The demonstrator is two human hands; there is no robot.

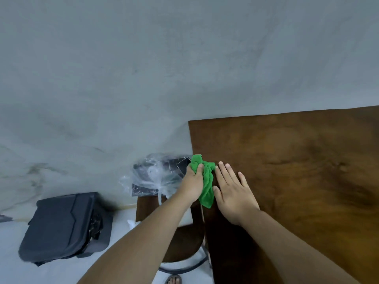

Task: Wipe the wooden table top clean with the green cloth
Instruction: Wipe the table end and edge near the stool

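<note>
Green cloth (205, 182) is bunched lengthwise on the left edge of the wooden bench (297, 171), a short way in from the far-left corner, with its near end drooping over that edge. Cloth is gripped at its far end by the left hand (191, 184), fingers curled round the fabric and thumb pressed over the top. Right hand (233, 193) is laid palm down on the bench just beside the cloth on its right, fingers straight and slightly spread, nothing held. Bench top is dark brown with a lighter, streaked grain toward the right; its far edge is set against the grey wall (143, 58). Open wood is seen to the right of the hands and beyond them up to the far edge. Left of the bench, close to its edge, a wooden chair (180, 238) with a dark metal frame is seen, and a dark item in clear plastic wrap (151, 177) is placed at its far part; any print on it is too blurred to be read. A black bag (65, 226) is leaned on the pale floor (20, 273) well apart to the left, near the wall. A sandalled foot (174, 280) is seen at the bottom edge below the chair.
</note>
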